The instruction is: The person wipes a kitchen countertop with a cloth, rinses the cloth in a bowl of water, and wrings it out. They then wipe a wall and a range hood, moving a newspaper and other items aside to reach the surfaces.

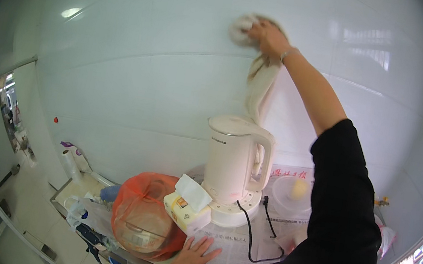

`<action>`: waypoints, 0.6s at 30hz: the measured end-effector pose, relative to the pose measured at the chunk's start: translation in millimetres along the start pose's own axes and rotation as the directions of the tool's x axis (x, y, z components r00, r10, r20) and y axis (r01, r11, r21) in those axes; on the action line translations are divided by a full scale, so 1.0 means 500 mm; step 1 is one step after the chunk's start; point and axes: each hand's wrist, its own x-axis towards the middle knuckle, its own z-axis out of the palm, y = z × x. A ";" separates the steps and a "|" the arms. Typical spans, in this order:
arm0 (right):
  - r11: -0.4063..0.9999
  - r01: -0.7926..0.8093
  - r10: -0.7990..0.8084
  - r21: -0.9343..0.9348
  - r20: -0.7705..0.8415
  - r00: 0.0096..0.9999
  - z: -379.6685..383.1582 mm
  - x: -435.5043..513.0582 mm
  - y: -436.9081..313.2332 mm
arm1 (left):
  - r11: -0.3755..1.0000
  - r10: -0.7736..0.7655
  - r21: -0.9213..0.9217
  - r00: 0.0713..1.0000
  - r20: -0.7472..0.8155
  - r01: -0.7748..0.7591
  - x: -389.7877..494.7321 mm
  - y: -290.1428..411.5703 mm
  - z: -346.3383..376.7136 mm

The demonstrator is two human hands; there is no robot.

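My right hand presses a pale cloth against the glossy tiled wall, high above the counter; one length of the cloth hangs down behind a kettle. The cream electric kettle stands upright on its round base, its handle to the right. My left hand lies flat with spread fingers on the newspaper covering the counter. Just beyond its fingertips is a tissue pack with one tissue sticking out, leaning by the kettle base.
A red plastic bag holding containers sits left of the tissue pack. A black power cord loops over the newspaper. A clear round tub with something yellow stands right of the kettle. Plastic bags and a roll lie at the left.
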 end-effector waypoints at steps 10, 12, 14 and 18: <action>0.896 -0.115 0.013 -0.429 -0.235 0.972 0.017 -0.282 0.068 | 1.000 -0.026 -0.018 0.999 -0.018 0.025 0.001 0.001 -0.011; 0.856 -0.344 0.148 -0.386 -0.454 0.878 -0.018 -0.171 0.089 | 0.999 -0.033 -0.029 0.999 -0.016 0.033 0.005 -0.001 -0.010; 0.888 -0.446 0.313 -0.111 -0.563 0.765 -0.045 -0.083 0.086 | 0.998 -0.043 -0.047 0.999 -0.003 0.043 0.008 -0.002 -0.011; 0.871 -0.180 0.361 0.456 -0.347 0.865 -0.030 0.028 0.063 | 0.995 -0.036 -0.090 0.999 -0.009 0.035 0.012 -0.003 -0.018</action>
